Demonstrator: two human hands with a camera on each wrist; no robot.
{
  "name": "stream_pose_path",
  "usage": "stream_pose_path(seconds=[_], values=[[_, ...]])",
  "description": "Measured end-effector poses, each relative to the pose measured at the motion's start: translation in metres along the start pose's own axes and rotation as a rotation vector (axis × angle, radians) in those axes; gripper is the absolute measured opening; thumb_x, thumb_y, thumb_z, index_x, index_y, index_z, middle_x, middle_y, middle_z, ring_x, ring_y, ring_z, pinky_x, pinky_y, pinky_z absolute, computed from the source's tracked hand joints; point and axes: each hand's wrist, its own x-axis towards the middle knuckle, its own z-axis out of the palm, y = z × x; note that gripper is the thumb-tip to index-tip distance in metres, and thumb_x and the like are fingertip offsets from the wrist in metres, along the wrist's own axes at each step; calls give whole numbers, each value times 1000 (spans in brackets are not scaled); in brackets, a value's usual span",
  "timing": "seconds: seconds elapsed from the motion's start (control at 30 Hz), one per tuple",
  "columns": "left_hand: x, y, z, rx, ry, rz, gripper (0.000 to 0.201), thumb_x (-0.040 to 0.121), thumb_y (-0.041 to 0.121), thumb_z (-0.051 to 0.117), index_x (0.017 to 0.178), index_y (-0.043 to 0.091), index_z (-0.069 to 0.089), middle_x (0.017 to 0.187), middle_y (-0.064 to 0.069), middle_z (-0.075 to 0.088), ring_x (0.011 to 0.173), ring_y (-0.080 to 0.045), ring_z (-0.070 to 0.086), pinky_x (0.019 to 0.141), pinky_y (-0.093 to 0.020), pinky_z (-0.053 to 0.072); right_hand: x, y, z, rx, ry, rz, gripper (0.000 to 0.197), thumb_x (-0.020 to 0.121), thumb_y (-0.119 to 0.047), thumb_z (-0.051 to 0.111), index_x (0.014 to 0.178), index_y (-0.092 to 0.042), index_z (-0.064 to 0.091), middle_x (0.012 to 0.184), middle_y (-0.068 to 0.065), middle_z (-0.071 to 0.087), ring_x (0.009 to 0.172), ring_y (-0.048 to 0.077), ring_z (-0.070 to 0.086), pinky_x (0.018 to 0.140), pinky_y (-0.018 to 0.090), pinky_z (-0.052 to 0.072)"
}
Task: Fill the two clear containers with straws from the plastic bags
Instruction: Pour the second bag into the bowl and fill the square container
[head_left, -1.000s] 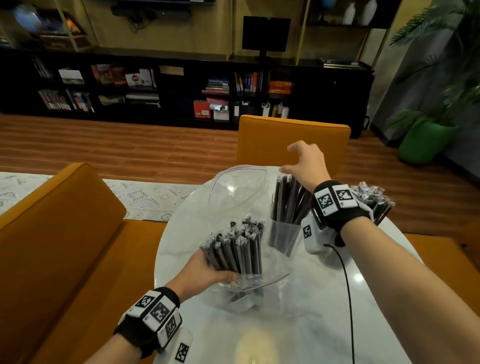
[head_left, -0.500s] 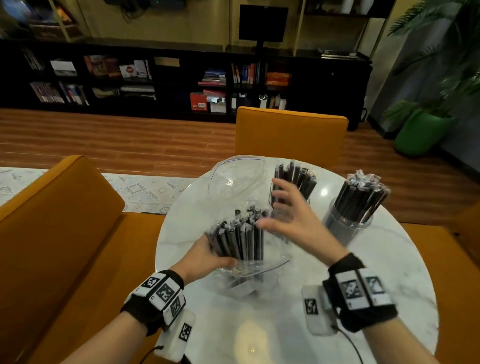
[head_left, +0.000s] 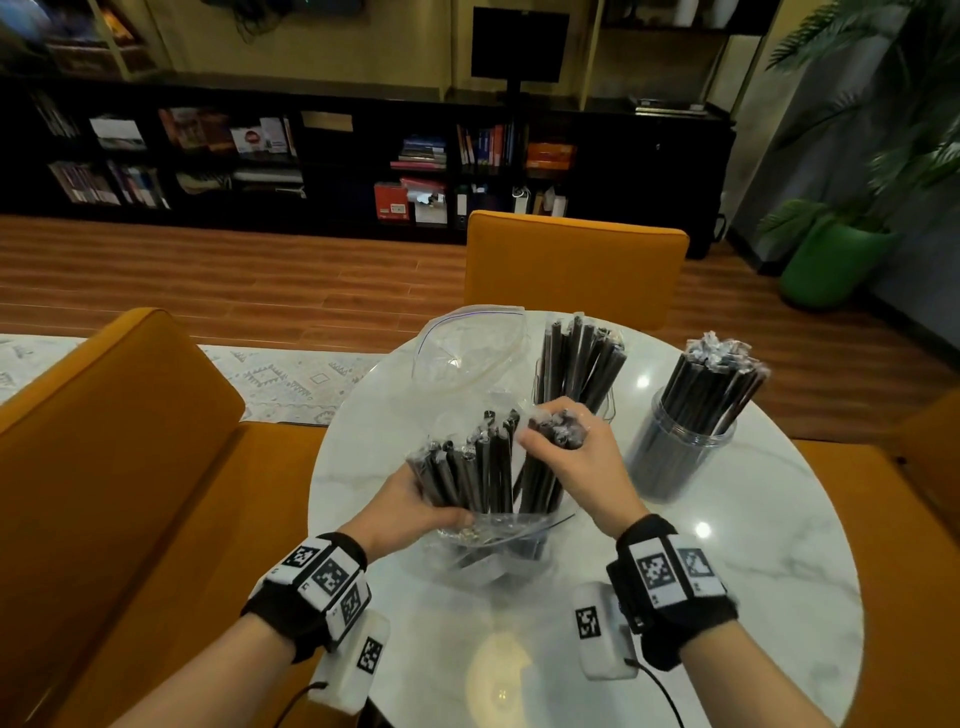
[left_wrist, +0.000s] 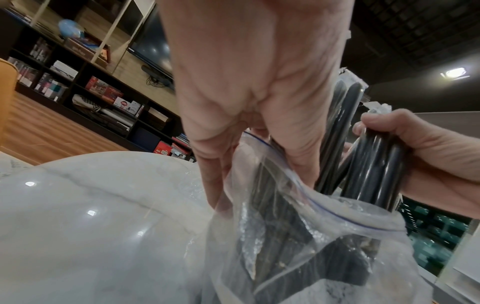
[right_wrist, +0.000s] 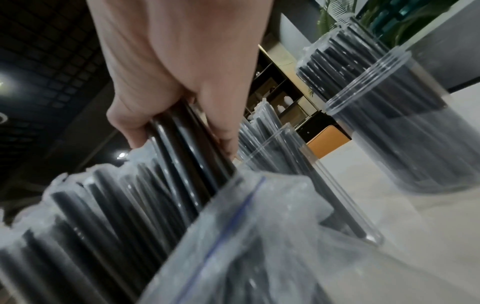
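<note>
A clear zip bag of black wrapped straws stands mid-table. My left hand grips the bag and straws from the left, fingers curled round the rim. My right hand is closed round a bundle of straws at the bag's right side, their lower ends still inside the bag. Behind it a clear container holds several straws. A round clear container at the right is packed with straws.
An empty zip bag lies open at the back of the round marble table. Orange chairs stand at the left and far side. The table's front edge is near my wrists.
My right hand came back from the far container to the bag and closed round a bundle of straws. The left hand kept its hold on the bag.
</note>
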Motion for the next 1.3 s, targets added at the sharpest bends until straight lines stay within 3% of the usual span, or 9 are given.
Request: stream_pose_path(seconds=[0.1,0.3,0.5,0.67,0.8,0.97,1.1,1.2,1.3], values=[[0,-1,-1,11,7,-12,46,72,0,80,114,9,66,101,5,72,80,11,67,67,-3,49,7,-21,-12,89,45,-19,25,84,-12,74,97,5,62,95,26,69,81,20,65,78,24,55],[-2,-2,-3,49,10,-18,39,72,4,81,106,19,69,95,7,73,79,10,67,66,-2,48,25,-77,-45,161,68,-17,11,88,-15,66,95,-12,60,83,4,69,76,13,68,74,26,55],[-3,-3,-1,27,23,-21,36,73,1,80,100,22,69,87,12,74,76,10,67,64,-5,49,67,-149,-91,223,201,-173,11,85,-22,71,89,-17,61,79,-1,66,87,22,68,92,45,55],[-2,-7,0,21,30,-22,40,71,1,81,109,11,70,100,0,75,87,0,70,67,-8,51,103,-151,-96,163,379,-292,21,74,-25,77,86,-17,62,77,2,67,77,23,70,82,44,59],[-2,-11,-1,-6,38,-17,42,70,2,82,110,10,70,103,-3,76,97,-11,71,76,-13,53,108,-89,-76,-26,373,-230,29,75,-22,78,95,-24,58,90,-8,64,90,18,68,86,37,57],[-3,-14,-2,-29,37,-28,39,70,3,82,107,10,72,101,-2,77,96,-12,72,81,-18,54,106,-55,-77,-261,431,-238,56,81,-4,73,130,-18,49,100,2,61,79,-1,54,69,-3,39],[-3,-13,-1,-30,35,-26,37,71,0,81,106,8,73,101,-3,77,96,-13,72,83,-20,55,108,-54,-71,-528,316,-377,45,92,-7,62,135,-16,53,119,-1,58,95,10,55,79,-7,35],[-3,-11,-1,-27,27,-25,36,72,0,80,106,9,73,101,-3,77,96,-12,72,83,-20,55,107,-37,-64,-712,67,-333,34,98,-16,54,131,-10,60,136,7,59,122,21,57,107,25,41],[-3,-9,-1,-36,17,-31,34,73,-1,79,104,10,73,99,-2,77,93,-9,72,78,-16,54,104,-21,-66,-760,-25,-226,30,99,-21,52,113,-3,71,106,15,74,82,18,65,77,24,49]])
